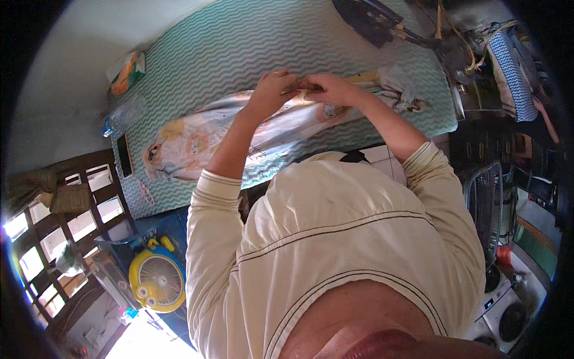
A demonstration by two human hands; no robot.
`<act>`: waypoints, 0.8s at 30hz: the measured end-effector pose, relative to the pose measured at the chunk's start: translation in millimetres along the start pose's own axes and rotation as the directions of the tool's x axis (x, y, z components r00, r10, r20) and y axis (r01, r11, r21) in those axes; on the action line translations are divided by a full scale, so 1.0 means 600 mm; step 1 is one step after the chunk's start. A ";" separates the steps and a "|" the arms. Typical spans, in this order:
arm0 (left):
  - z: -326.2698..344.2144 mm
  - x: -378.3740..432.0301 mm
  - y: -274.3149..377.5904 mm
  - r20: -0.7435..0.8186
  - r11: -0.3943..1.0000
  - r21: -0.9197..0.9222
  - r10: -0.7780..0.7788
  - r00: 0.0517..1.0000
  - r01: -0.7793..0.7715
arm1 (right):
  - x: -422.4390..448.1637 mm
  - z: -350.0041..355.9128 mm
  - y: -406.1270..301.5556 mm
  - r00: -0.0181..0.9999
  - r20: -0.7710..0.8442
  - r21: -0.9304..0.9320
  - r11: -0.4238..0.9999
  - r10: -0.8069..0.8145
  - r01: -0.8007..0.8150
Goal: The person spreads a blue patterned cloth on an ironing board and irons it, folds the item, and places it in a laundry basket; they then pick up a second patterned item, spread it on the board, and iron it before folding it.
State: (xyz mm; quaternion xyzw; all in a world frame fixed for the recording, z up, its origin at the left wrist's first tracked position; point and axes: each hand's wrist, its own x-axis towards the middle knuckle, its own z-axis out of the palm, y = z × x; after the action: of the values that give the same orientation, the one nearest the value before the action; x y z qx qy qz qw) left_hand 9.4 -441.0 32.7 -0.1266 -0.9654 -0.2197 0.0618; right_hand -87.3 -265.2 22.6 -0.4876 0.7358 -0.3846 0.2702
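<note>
A long bundle of white printed fabric (287, 130) with animal figures lies across a green-and-white zigzag-patterned cover (251, 49). Both of my hands meet over its upper edge. My left hand (274, 89) has bent fingers at the fabric, and my right hand (329, 89) reaches in from the other side, its fingertips close to the left ones. Whether either hand pinches the cloth is hidden by the fingers. Right of my right hand, the fabric narrows into a gathered, crumpled end (399, 89).
At the left edge lie a smartphone (124, 155), a clear plastic bottle (123, 117) and an orange-and-green packet (128, 74). A dark fan blade (367, 18) shows at the upper right. A yellow-and-blue fan (158, 280) stands lower left, beside my body.
</note>
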 end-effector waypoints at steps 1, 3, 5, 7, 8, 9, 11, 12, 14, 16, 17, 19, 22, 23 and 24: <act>-0.018 -0.005 0.005 0.064 0.963 -0.252 -0.086 0.994 0.099 | -0.007 -0.015 -0.024 0.979 0.176 -0.003 0.995 0.099 -0.100; -0.048 -0.025 0.009 0.151 0.855 -0.479 -0.142 0.978 0.198 | -0.034 -0.052 -0.051 0.974 0.208 -0.052 0.995 0.092 -0.083; -0.077 -0.051 0.007 0.200 0.700 -0.656 -0.201 0.959 0.283 | -0.080 -0.082 -0.057 0.963 0.247 -0.059 0.994 0.109 -0.097; -0.114 -0.072 0.011 0.219 0.651 -0.707 -0.171 0.961 0.277 | -0.140 -0.113 -0.056 0.950 0.243 -0.113 0.979 0.195 -0.172; -0.124 -0.082 0.017 0.232 0.594 -0.753 -0.159 0.959 0.281 | -0.166 -0.124 -0.053 0.937 0.240 -0.202 0.957 0.253 -0.206; -0.129 -0.087 0.028 0.237 0.596 -0.754 -0.147 0.960 0.277 | -0.194 -0.131 -0.053 0.937 0.200 -0.204 0.948 0.285 -0.245; -0.129 -0.093 0.051 0.205 0.745 -0.647 -0.033 0.978 0.161 | -0.242 -0.138 -0.059 0.932 0.152 -0.204 0.933 0.330 -0.297; -0.130 -0.093 0.068 0.243 0.736 -0.651 -0.025 0.970 0.182 | -0.263 -0.141 -0.069 0.955 -0.024 -0.236 0.926 0.297 -0.294; -0.135 -0.083 0.090 0.260 0.732 -0.652 -0.026 0.965 0.195 | -0.285 -0.150 -0.099 0.944 -0.206 -0.267 0.914 0.257 -0.307; -0.130 -0.075 0.096 0.130 0.740 -0.667 0.010 0.991 0.080 | -0.298 -0.162 -0.129 0.842 -0.514 -0.324 0.872 0.163 -0.367; -0.132 -0.068 0.093 0.133 0.740 -0.668 0.014 0.991 0.079 | -0.296 -0.164 -0.129 0.839 -0.518 -0.321 0.871 0.167 -0.371; -0.153 -0.047 0.086 -0.096 0.916 -0.396 -0.115 0.989 0.068 | -0.287 -0.174 -0.119 0.746 -0.665 -0.535 0.721 -0.038 -0.440; -0.194 -0.015 0.052 -0.297 0.925 -0.373 -0.199 0.934 0.079 | -0.274 -0.223 -0.102 0.596 -0.765 -0.601 0.602 -0.244 -0.526; -0.207 -0.008 0.041 -0.321 0.912 -0.398 -0.241 0.916 0.101 | -0.279 -0.239 -0.105 0.590 -0.771 -0.599 0.592 -0.242 -0.540; -0.217 -0.011 0.029 -0.343 0.902 -0.423 -0.247 0.906 0.085 | -0.276 -0.254 -0.101 0.599 -0.776 -0.567 0.632 -0.196 -0.528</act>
State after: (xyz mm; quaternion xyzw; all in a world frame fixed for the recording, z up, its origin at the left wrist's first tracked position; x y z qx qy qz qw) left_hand 28.7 -484.7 155.1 -0.0060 -0.8759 -0.4365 0.2055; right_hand -111.4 -79.7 162.0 -0.2536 0.9111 -0.1823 -0.2690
